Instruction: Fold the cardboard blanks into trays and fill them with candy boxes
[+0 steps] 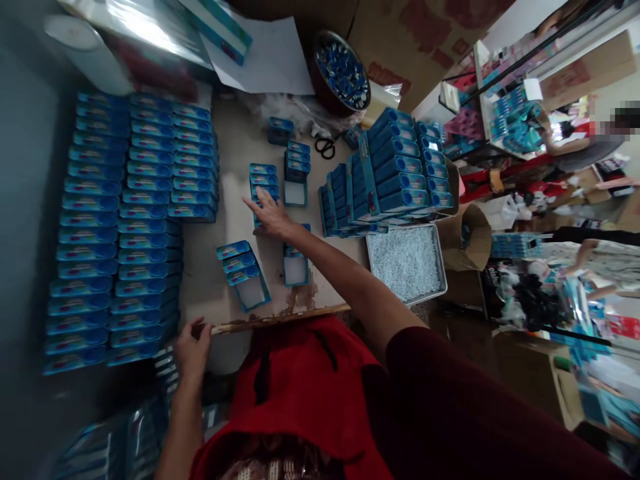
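My right hand is spread over a short row of small blue boxes in the middle of the table, its fingertips at their near end. Whether it presses on them I cannot tell. My left hand is beside the table's front left corner, fingers loosely curled with a gap at the thumb, and nothing visible in it. Between the hands stands a blue open-topped carton, part filled with blue boxes and whitish inside. A similar carton is partly hidden by my right forearm, and another carton stands farther back.
Long stacked rows of blue boxes line the left side. More stacked blue packs stand at right, beside a metal tray of pale pellets. Behind are a bowl of small blue pieces, black-handled scissors and white paper. People work farther right.
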A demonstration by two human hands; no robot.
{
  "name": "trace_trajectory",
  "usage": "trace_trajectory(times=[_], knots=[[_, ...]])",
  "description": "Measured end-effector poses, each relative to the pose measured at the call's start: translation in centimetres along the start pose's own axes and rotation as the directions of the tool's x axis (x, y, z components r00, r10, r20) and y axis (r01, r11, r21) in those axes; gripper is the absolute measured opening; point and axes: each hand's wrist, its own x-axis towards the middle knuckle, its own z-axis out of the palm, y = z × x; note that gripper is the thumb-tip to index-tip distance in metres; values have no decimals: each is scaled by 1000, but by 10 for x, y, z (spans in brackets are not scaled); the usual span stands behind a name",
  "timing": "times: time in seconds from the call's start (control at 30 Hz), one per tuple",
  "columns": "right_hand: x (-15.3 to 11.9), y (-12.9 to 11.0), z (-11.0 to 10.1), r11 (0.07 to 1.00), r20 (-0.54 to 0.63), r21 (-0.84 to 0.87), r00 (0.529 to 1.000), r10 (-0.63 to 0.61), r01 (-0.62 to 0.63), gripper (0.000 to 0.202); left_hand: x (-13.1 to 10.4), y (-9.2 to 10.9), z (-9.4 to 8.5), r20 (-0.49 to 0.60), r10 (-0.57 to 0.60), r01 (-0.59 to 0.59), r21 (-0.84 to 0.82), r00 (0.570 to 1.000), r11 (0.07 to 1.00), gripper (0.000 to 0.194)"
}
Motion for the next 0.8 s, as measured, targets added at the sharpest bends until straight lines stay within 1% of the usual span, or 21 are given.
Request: trace_trajectory(times=[0.1, 0.17, 0.23, 0.33, 0.4, 0.5, 0.6, 0.7, 0.8], knots=[[-5, -2, -3, 998, -107, 58, 994, -32, 39, 102, -10, -2, -1, -34, 31, -31, 2, 999, 1000, 35], [-1, -3, -4, 995, -154, 88, 988, -27, 41, 104, -17, -2, 5, -40, 55, -56, -27, 998, 998, 29], [14, -7, -2, 995, -203, 89, 979, -30, 49, 108, -20, -4, 14, -55, 73, -76, -49, 996, 996, 27], [43, -27, 8, 991, -245, 37, 963, -112, 125, 111, -23, -8, 29, -83, 108, -113, -51, 991, 992, 24], [61, -49, 18, 988, -244, -18, 957, -155, 155, 109, -27, -10, 37, -92, 146, -150, -42, 985, 988, 24], [87, -79, 33, 982, -224, -114, 960, -170, 148, 106, -34, -14, 45, -91, 207, -210, -28, 974, 977, 28], [106, -97, 45, 970, -199, -189, 961, -192, 155, 102, -39, -18, 49, -105, 235, -238, -17, 966, 971, 31], [107, -103, 55, 965, -204, -212, 958, -200, 156, 98, -47, -20, 54, -123, 241, -244, -12, 963, 970, 32], [94, -108, 59, 961, -195, -229, 960, -203, 156, 93, -58, -17, 59, -129, 248, -252, -14, 960, 968, 32]])
